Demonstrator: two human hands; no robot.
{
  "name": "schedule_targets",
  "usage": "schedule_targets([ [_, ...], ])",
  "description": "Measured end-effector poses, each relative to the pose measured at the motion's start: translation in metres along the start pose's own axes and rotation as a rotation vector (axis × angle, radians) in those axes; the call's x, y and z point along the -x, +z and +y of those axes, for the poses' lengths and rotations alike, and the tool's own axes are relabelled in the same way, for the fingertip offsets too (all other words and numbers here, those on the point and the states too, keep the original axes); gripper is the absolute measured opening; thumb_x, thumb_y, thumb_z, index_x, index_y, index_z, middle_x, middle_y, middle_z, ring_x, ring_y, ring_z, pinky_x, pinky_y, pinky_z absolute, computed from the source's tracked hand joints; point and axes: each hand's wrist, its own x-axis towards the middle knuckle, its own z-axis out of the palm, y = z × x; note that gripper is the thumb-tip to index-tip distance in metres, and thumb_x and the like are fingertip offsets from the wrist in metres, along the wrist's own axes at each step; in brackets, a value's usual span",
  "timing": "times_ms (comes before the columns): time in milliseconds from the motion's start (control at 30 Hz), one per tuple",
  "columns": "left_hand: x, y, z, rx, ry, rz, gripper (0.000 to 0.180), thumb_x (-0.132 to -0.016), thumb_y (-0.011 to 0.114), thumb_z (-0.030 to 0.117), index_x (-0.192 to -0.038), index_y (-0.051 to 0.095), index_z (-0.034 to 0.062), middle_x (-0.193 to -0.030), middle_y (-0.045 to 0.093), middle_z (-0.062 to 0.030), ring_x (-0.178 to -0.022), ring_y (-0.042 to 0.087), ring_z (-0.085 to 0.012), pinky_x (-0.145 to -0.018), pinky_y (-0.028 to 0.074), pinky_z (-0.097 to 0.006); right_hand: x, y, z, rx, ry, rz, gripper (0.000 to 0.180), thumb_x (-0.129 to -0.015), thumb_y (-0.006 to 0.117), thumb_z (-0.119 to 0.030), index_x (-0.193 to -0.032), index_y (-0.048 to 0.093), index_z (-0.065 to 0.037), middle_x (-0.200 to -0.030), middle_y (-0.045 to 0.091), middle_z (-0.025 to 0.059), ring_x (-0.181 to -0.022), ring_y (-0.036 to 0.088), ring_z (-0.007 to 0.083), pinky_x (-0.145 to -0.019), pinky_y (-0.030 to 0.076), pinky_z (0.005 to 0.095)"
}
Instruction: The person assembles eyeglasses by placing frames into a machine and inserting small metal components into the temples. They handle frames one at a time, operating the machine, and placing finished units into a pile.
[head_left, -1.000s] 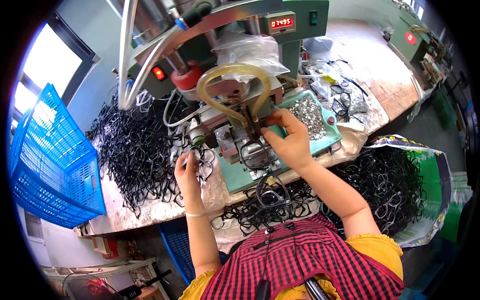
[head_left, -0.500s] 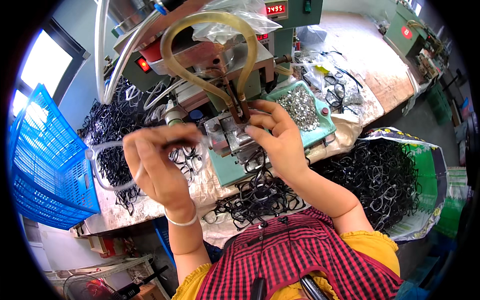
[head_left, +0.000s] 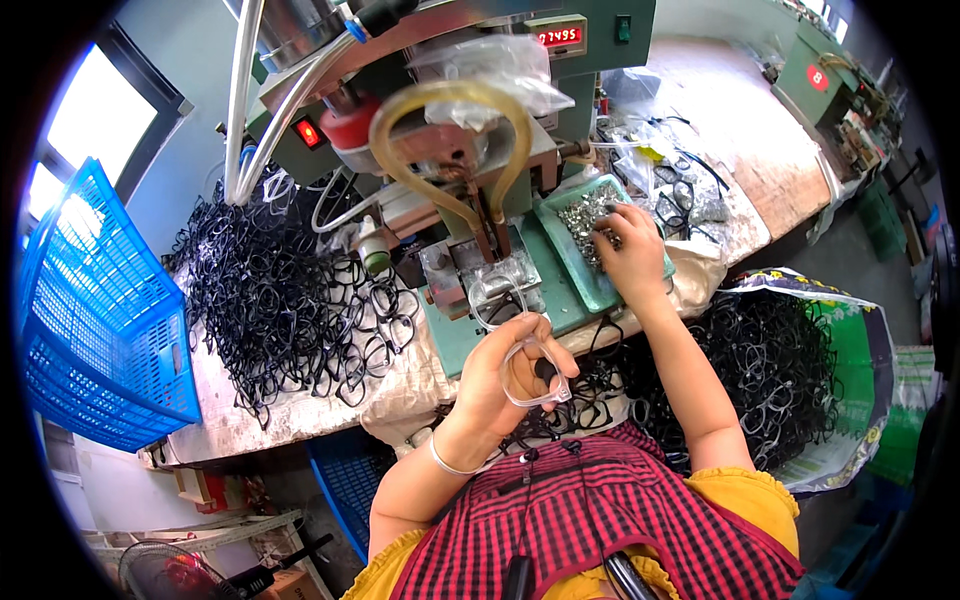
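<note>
My left hand (head_left: 490, 385) is closed on a clear plastic eyeglass frame (head_left: 565, 392). One of its rings curves in front of my fingers and the other reaches up to the front of the metal fixture (head_left: 515, 265) on the press. Fingers bent, my right hand (head_left: 635, 258) dips into small shiny metal pieces (head_left: 582, 212) in a light green tray (head_left: 597, 293). Whatever sits between those fingertips is too small to make out. Above the fixture, the press's brown prongs (head_left: 490, 240) point down, with a yellowish hose (head_left: 388, 135) looping over them.
Black frames lie heaped on the table's left (head_left: 270, 290) and fill a sack (head_left: 755, 370) at the right. More are strewn in front of the press. A blue basket (head_left: 100, 330) stands far left. Plastic bags (head_left: 690, 180) and loose frames lie behind the tray.
My right hand has left the fixture and moved right into the tray. My left hand has brought the clear frame rightward and nearer, in front of the fixture. The view has shifted slightly.
</note>
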Motion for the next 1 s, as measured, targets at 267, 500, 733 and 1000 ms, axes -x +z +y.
schedule_targets([
  [267, 0.025, -0.038, -0.006, -0.186, -0.015, -0.175, 0.044, -0.108, 0.040, 0.045, -0.109, 0.058, 0.0037, -0.094, 0.071, -0.0227, -0.072, 0.071, -0.0273, -0.057, 0.059, -0.034, -0.027, 0.041, -0.016, 0.202, -0.088, -0.139, 0.015, -0.075, 0.066, -0.009, -0.090, 0.070, -0.009, -0.095, 0.061, 0.0148, -0.097, 0.061, 0.0361, -0.076, 0.053, 0.0471],
  [500, 0.129, -0.107, 0.021, -0.703, 0.751, 0.713, 0.012, -0.098, 0.062, 0.009, -0.100, 0.064, -0.0022, -0.100, 0.071, -0.0129, -0.090, 0.067, -0.0171, -0.082, 0.054, -0.030, 0.029, -0.022, 0.024, -0.863, 0.613, 0.111, 0.011, -0.098, 0.062, -0.008, -0.105, 0.069, -0.003, -0.096, 0.068, 0.0003, -0.090, 0.061, 0.0089, -0.083, 0.049, 0.0251],
  [733, 0.028, -0.154, 0.113, -1.906, 1.124, 1.016, 0.014, -0.076, 0.077, 0.005, -0.088, 0.077, 0.0121, -0.123, 0.067, -0.0128, -0.117, 0.059, -0.0344, -0.102, 0.041, -0.041, 0.000, 0.037, 0.004, -1.056, 0.601, 0.171, 0.018, -0.094, 0.071, -0.009, -0.110, 0.072, -0.003, -0.098, 0.071, 0.0023, -0.089, 0.063, 0.0091, -0.082, 0.048, 0.0218],
  [1000, -0.029, -0.251, 0.114, -1.853, 0.954, 1.082, 0.020, -0.070, 0.083, 0.014, -0.090, 0.080, 0.0151, -0.143, 0.057, -0.0178, -0.118, 0.057, -0.0376, -0.100, 0.045, -0.042, 0.023, -0.018, -0.009, -0.413, 0.368, 0.099, 0.015, -0.087, 0.070, -0.003, -0.101, 0.075, -0.002, -0.097, 0.074, 0.0091, -0.091, 0.068, 0.0200, -0.086, 0.050, 0.0296],
])
